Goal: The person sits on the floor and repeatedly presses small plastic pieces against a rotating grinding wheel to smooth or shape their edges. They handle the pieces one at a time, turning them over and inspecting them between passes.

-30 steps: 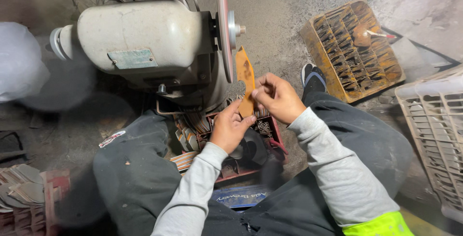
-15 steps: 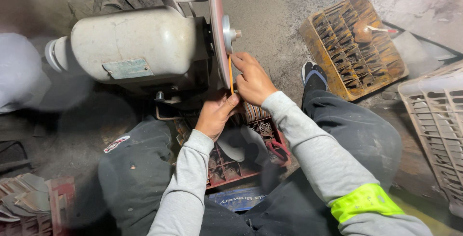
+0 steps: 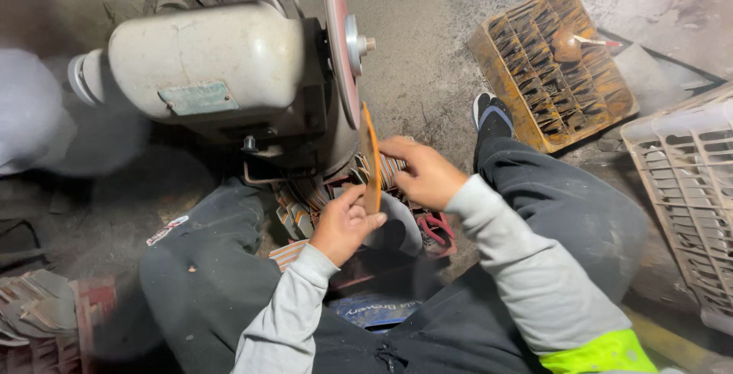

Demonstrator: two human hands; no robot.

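Pinching a thin orange blade edge-on, I am closing my left hand and right hand on it just below the grinding wheel; it looks stiff, light, sharp-edged, best held by its flat faces.

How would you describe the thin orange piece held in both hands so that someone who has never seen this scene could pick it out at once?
Find the big pale motor housing with the reddish grinding disc on its right face. Just below that disc, the left hand and right hand hold the orange piece edge-on and upright. Unlike the striped pieces stacked beneath, it is plain orange and lifted clear of them.
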